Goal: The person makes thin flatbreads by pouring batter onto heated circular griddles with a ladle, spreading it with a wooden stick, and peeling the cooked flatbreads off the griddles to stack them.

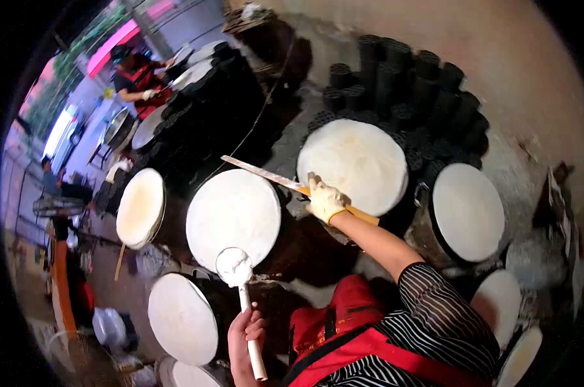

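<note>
My left hand [245, 327], bare, is closed round the pale handle of a ladle [235, 266]. White batter fills the ladle's bowl, which is over the near edge of a round griddle [232, 213] coated in white. On my right hand [325, 197] is a cream work glove, and its fingers wrap round a long flat spatula [260, 171]. The spatula's whitish blade reaches left above the far edge of that griddle; its yellow-orange handle end crosses a second round griddle [353, 161], also coated white. Whether the glove touches this second griddle I cannot tell.
More white-coated griddles stand around, one at left [140, 208], one at right [468, 211], one at lower left [183, 318]. Black honeycomb briquettes [427, 97] are stacked behind, along a wall. A person in a red apron [143, 80] works farther off; a stand fan [58, 206] is at left.
</note>
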`<control>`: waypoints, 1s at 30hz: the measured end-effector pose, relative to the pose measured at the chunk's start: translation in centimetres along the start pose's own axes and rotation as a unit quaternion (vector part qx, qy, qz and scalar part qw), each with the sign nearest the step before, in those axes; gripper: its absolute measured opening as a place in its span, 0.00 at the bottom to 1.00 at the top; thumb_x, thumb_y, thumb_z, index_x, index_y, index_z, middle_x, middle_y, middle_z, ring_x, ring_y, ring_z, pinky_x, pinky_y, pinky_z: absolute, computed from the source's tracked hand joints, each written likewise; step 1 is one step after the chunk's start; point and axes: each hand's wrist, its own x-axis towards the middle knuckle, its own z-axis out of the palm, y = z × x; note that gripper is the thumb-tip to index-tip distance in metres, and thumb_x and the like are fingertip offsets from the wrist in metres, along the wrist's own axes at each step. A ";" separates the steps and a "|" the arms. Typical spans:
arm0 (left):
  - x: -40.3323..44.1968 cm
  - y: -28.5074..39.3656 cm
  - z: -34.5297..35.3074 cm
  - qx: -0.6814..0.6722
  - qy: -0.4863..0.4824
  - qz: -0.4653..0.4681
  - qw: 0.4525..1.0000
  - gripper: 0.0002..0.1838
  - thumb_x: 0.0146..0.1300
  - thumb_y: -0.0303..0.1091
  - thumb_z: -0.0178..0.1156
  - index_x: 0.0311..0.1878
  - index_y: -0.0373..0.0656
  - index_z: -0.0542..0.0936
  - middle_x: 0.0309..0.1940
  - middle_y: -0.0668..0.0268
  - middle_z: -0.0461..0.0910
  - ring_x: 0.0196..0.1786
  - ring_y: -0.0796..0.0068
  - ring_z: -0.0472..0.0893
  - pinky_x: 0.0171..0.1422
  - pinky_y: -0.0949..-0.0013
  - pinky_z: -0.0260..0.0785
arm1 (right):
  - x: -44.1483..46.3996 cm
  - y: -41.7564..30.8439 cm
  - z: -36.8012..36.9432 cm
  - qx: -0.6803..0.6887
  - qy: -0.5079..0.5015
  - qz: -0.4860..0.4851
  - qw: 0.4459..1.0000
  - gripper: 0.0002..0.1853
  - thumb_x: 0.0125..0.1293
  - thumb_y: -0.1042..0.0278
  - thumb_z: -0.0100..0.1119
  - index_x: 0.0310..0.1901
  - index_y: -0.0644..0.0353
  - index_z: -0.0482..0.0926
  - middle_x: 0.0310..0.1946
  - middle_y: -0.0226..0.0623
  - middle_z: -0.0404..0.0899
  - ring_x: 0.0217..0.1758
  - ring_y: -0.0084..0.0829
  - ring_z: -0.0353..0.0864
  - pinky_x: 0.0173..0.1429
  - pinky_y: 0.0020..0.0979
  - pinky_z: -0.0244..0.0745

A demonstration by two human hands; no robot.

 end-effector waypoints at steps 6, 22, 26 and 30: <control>1.1 -0.5 2.1 -0.212 -0.014 0.022 0.977 0.09 0.67 0.27 0.42 0.47 0.31 0.65 0.23 0.67 0.60 0.18 0.86 0.57 0.13 0.84 0.51 | 5.9 3.2 -0.7 0.019 -0.023 -0.058 0.998 0.11 0.54 0.59 0.54 0.30 0.58 0.80 0.27 0.48 0.79 0.33 0.44 0.80 0.40 0.42 0.74; 5.9 -3.2 -0.9 -0.239 0.038 0.252 0.937 0.09 0.67 0.27 0.44 0.47 0.32 0.66 0.24 0.68 0.61 0.20 0.86 0.58 0.17 0.85 0.52 | 24.3 -17.7 -8.5 0.611 -0.107 -0.231 0.750 0.17 0.55 0.63 0.57 0.39 0.71 0.77 0.30 0.33 0.77 0.32 0.24 0.74 0.38 0.25 0.69; 5.2 -0.5 -2.4 -0.233 0.081 0.287 0.926 0.08 0.67 0.26 0.43 0.46 0.33 0.66 0.24 0.68 0.61 0.19 0.86 0.58 0.17 0.84 0.51 | 31.5 -34.5 -6.8 0.748 -0.168 -0.093 0.635 0.16 0.55 0.61 0.59 0.41 0.64 0.77 0.31 0.34 0.77 0.33 0.30 0.76 0.38 0.30 0.72; 3.0 4.7 -6.8 -0.229 0.122 0.335 0.906 0.07 0.66 0.25 0.43 0.45 0.34 0.67 0.24 0.67 0.62 0.19 0.84 0.59 0.17 0.83 0.51 | 33.7 -45.3 -6.7 0.820 -0.161 -0.019 0.549 0.15 0.54 0.63 0.61 0.42 0.57 0.73 0.30 0.37 0.76 0.32 0.40 0.77 0.33 0.43 0.74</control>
